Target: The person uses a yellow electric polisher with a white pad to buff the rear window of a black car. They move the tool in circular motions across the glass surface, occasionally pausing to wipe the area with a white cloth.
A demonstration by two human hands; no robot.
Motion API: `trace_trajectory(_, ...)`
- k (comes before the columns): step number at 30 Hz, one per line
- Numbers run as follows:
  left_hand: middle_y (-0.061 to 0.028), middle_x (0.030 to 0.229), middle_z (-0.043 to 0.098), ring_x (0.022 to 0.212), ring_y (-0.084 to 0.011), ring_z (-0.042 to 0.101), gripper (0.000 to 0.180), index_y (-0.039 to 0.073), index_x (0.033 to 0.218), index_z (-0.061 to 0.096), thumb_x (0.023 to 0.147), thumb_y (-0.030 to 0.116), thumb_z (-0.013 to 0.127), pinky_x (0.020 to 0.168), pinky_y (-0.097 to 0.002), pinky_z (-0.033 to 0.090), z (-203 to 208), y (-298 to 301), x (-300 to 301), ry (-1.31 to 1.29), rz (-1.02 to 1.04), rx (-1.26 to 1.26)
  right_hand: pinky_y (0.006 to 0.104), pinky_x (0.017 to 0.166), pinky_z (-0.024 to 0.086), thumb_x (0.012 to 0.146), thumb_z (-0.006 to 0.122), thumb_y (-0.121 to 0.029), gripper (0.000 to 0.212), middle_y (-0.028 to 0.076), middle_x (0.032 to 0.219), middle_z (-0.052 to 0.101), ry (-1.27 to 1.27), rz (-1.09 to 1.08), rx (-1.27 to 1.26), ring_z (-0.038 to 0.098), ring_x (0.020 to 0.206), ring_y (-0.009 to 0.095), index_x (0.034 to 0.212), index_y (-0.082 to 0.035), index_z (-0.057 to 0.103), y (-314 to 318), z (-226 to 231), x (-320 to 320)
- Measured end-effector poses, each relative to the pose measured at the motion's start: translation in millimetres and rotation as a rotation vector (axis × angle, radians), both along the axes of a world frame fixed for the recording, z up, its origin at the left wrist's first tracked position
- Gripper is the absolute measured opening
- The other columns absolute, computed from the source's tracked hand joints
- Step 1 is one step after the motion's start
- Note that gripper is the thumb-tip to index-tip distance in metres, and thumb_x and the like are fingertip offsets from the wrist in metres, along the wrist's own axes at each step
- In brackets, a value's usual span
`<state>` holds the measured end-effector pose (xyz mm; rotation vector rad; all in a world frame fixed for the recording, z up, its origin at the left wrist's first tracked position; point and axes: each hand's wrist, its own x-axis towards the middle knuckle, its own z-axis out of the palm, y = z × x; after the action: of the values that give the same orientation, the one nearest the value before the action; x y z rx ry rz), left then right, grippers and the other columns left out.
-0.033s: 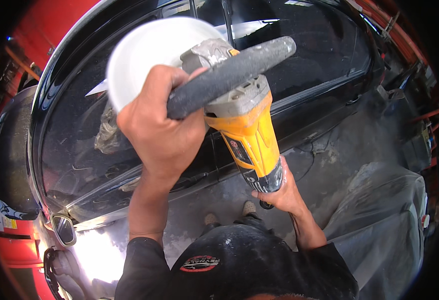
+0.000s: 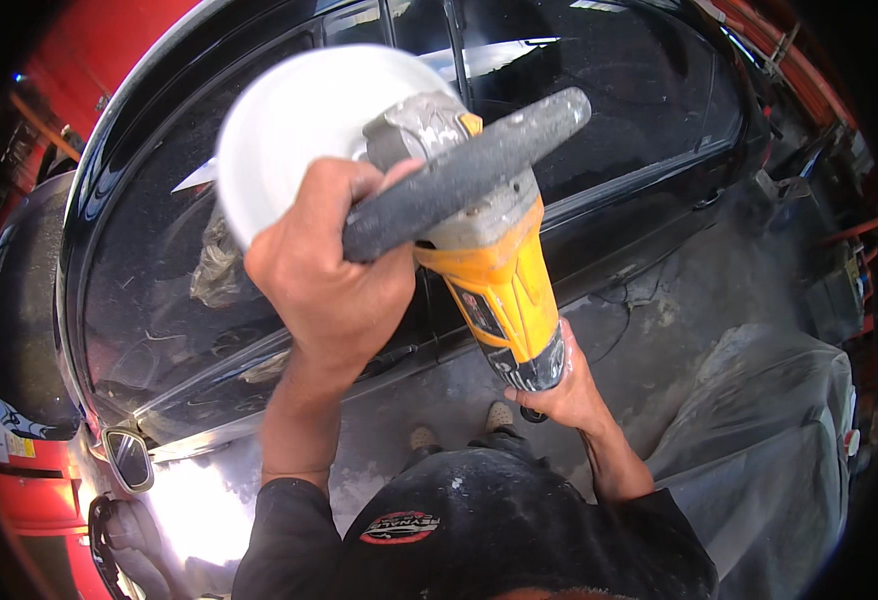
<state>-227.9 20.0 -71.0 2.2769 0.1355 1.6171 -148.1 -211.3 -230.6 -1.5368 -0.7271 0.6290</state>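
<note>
Both hands hold a yellow and grey car polisher [image 2: 512, 290] with a round white pad [image 2: 289, 130], blurred as if spinning. My left hand [image 2: 329, 260] is closed round the left end of its black bar handle [image 2: 469, 170]. Lower down, my right hand [image 2: 571, 385] grips the dark rear end of the polisher's body. The pad is over the black car [image 2: 189, 310], close to its glass; whether it touches is hidden. Beside my left wrist, a crumpled clear plastic bag [image 2: 217, 265] lies on or behind the car's glass.
The car's side mirror [image 2: 129, 460] sticks out at the lower left. A grey plastic sheet [image 2: 759, 440] drapes something at the right. A thin cable [image 2: 624, 325] runs on the dusty floor [image 2: 674, 300]. Red panels [image 2: 34, 500] stand at the far left.
The polisher and my left hand have shifted slightly toward me, with the pad a little lower. My right hand stays almost where it was.
</note>
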Motion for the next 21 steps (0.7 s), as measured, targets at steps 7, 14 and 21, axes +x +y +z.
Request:
trace_trajectory(7,-0.0059,0.062,0.059,0.054,-0.0072,0.054,0.020,0.002,0.081,0.061,0.080,-0.001,0.081,0.053,-0.0226,0.041,-44.4,-13.6,-22.5,0.123,-0.048,-0.013,0.0353,0.109,0.040,0.066,0.092,-0.007,0.093,0.009,0.132,0.059,0.141,0.028,-0.022,0.054,0.125,0.018,0.143,-0.002,0.040,-27.2,-46.2,-28.6)
trace_trajectory(14,-0.0023,0.064,0.056,0.063,-0.0050,0.051,0.017,0.000,0.083,0.060,0.081,-0.003,0.076,0.058,-0.0225,0.041,46.0,23.5,20.0,-0.042,-0.035,0.025,0.0349,0.105,0.043,0.067,0.089,-0.002,0.090,0.008,0.128,0.059,-0.011,-0.005,0.081,0.055,0.121,0.016,0.142,-0.004,0.039,18.8,38.6,6.3)
trace_trajectory(21,-0.0043,0.065,0.058,0.063,-0.0043,0.053,0.017,0.001,0.083,0.060,0.079,-0.006,0.075,0.056,-0.0238,0.042,15.7,9.2,20.9,-0.020,-0.040,-0.027,0.0341,0.108,0.040,0.063,0.092,-0.004,0.093,0.007,0.130,0.058,0.020,-0.042,0.082,0.052,0.123,0.016,0.141,-0.002,0.042,2.9,19.7,11.1)
